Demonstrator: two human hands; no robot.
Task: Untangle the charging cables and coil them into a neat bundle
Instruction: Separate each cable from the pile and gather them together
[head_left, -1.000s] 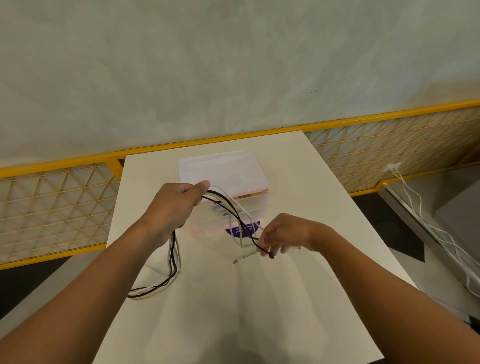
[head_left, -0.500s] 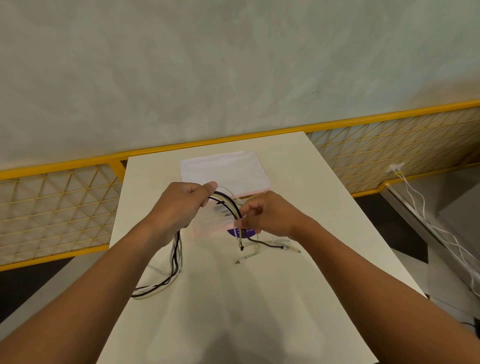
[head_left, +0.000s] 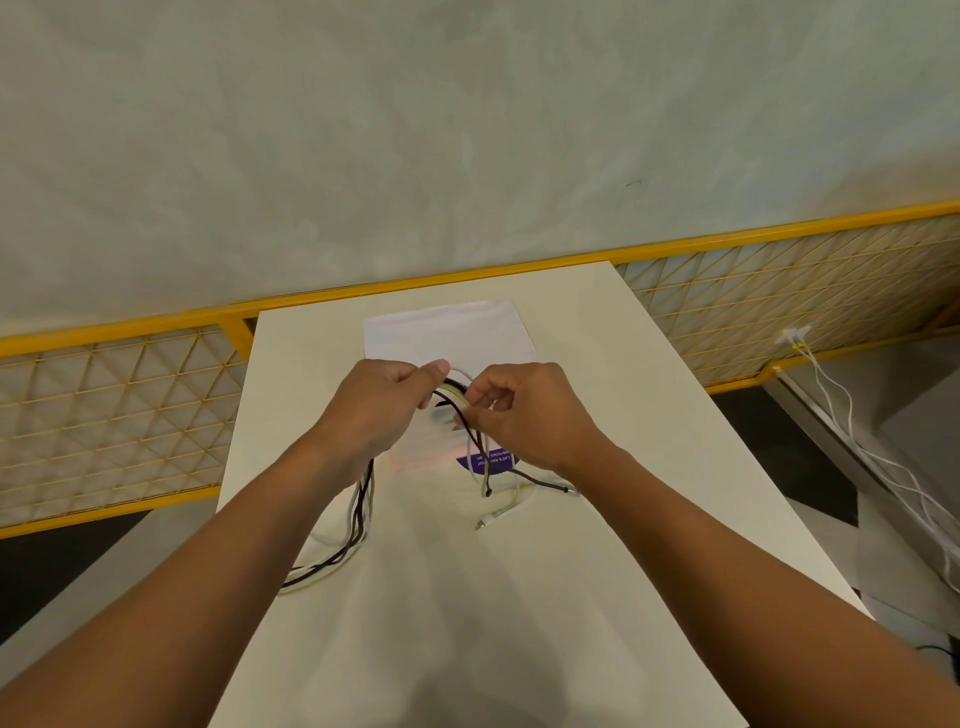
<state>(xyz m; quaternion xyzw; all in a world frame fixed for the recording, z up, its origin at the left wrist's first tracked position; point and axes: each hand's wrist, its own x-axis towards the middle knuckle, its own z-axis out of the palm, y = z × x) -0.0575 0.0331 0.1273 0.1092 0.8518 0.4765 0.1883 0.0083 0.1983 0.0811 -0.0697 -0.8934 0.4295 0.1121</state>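
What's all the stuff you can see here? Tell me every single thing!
Thin charging cables: several, black and white, held by both hands, ends on table.
Flat rectangular pouch: one, white with purple label, on table.
Rectangular table: one, white, centre.
Mesh railing: one, yellow, behind table.
Mottled wall: one, grey, background.
Plug with wires: one, white, far right.
Left hand: one, grips cables.
Right hand: one, pinches cables.
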